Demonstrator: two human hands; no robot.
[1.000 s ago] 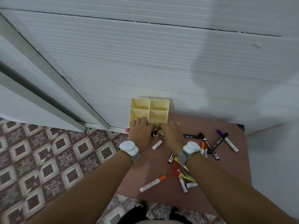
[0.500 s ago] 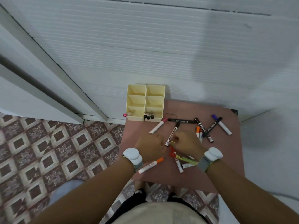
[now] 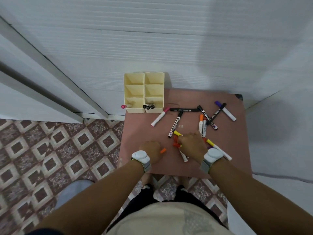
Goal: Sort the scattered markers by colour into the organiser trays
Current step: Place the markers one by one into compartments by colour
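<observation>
Both hands are low over the near half of the pink worktop [image 3: 135, 133], knuckles up. The left hand [image 3: 150, 150] is curled closed around a marker whose orange cap [image 3: 163, 150] sticks out past the fist toward the middle. The right hand [image 3: 192, 144] is bent over a small cluster of red-capped markers [image 3: 176, 143], fingertips on them, though whether it actually grips one cannot be told. A yellow-capped marker [image 3: 177, 133] lies just beyond its fingers, and another yellow-capped marker [image 3: 218, 148] runs out from under the wrist toward the right edge. Two cream organiser trays [image 3: 144, 85] stand side by side at the far left corner, against the wall. The nearest compartment of the left tray holds a pink-capped marker [image 3: 124, 106]; the nearest compartment of the right tray holds three black-capped markers [image 3: 148, 106]. Loose across the far half lie a pink marker [image 3: 160, 117], several black markers [image 3: 183, 109], an orange marker [image 3: 201, 124] and a purple marker [image 3: 225, 110] near the far right corner.
</observation>
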